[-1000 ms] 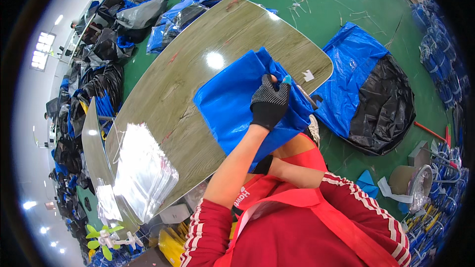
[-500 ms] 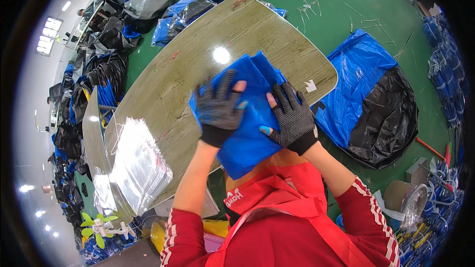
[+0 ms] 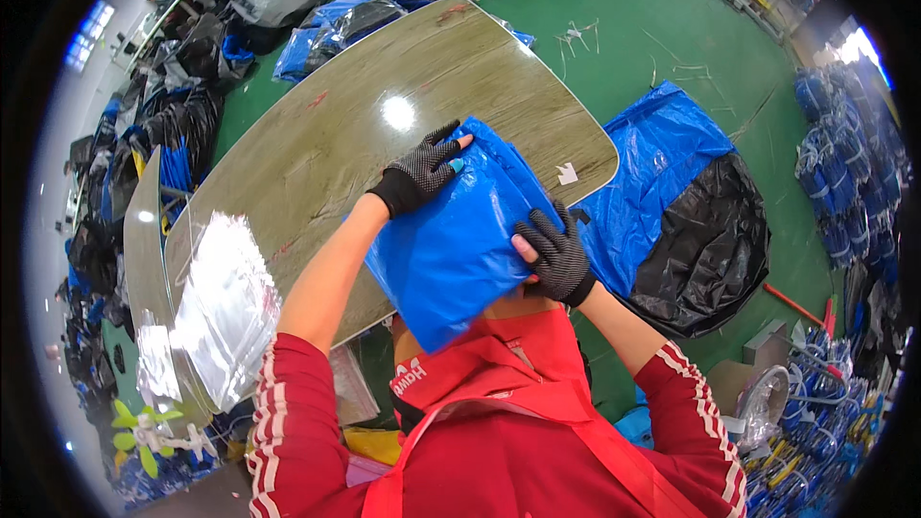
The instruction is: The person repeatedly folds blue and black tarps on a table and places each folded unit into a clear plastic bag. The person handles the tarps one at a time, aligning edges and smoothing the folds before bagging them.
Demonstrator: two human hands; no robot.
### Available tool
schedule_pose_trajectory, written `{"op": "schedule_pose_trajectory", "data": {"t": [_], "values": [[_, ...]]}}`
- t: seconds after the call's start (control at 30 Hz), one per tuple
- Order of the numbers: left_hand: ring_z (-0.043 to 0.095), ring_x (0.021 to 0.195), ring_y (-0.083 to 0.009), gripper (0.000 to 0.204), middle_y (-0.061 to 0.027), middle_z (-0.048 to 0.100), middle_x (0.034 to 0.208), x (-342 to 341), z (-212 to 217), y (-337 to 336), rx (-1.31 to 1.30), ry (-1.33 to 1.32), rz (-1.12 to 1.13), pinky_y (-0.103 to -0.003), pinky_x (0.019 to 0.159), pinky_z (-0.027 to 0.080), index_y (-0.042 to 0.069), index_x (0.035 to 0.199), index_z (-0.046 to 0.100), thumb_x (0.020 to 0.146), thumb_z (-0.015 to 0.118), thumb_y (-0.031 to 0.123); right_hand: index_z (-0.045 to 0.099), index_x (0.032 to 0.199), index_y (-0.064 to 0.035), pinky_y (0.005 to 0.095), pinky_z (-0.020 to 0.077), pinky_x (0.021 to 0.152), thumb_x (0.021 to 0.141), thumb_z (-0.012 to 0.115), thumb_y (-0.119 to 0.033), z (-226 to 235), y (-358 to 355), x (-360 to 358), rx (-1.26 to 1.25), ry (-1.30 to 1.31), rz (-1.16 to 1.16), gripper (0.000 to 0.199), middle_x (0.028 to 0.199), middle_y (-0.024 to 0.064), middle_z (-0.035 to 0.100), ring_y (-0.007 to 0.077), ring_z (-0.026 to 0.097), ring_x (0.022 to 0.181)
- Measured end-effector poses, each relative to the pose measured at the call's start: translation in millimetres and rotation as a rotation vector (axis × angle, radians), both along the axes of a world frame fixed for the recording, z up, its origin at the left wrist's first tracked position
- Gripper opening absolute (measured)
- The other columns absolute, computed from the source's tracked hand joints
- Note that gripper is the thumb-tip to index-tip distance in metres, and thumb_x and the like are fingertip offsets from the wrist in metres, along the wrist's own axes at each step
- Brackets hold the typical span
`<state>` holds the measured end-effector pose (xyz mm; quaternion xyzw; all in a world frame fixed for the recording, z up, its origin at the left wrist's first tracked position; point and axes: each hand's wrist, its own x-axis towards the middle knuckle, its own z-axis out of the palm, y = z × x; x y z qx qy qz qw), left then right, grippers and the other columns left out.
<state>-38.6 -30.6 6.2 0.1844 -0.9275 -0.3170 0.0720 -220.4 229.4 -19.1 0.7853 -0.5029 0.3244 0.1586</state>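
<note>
Green flooring strewn with blue and black plastic sacks (image 3: pixel 686 201) surrounds a glossy wood-grain surface (image 3: pixel 326 134). On its near edge lies a folded blue plastic-wrapped bundle (image 3: pixel 456 240), partly overhanging toward the person. The left hand (image 3: pixel 419 173), in a black dotted glove, lies flat with fingers spread on the bundle's far corner. The right hand (image 3: pixel 554 254), gloved alike, presses open-fingered on its right edge. Clear plastic bags (image 3: pixel 225 312) are stacked at the left.
</note>
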Motion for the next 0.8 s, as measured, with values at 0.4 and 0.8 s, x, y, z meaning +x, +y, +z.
{"op": "schedule_pose_trajectory", "data": {"t": [0.4, 0.8], "values": [[0.063, 0.104, -0.0326, 0.062, -0.0153, 0.067, 0.108, 111, -40, 158, 0.429, 0.425, 0.997, -0.045, 0.087, 0.051, 0.0, 0.114, 0.061, 0.087, 0.065, 0.056, 0.071, 0.103, -0.0019, 0.0304, 0.0517, 0.074, 0.087, 0.075, -0.03, 9, -13, 16, 0.735, -1.553, -0.232, 0.032, 0.091, 0.0041, 0.07, 0.0137, 0.062, 0.079], [0.06, 0.092, -0.031, 0.025, -0.012, 0.064, 0.091, 458, -66, -34, -0.452, -0.271, 1.684, -0.042, 0.083, 0.049, 0.013, 0.082, 0.064, 0.071, 0.077, 0.031, 0.056, 0.129, -0.004, 0.0373, 0.0492, 0.094, 0.09, 0.069, -0.025, 7, -24, 1, 1.194, -1.696, -0.075, 0.045, 0.124, 0.0092, 0.062, 0.0225, 0.06, 0.11]]}}
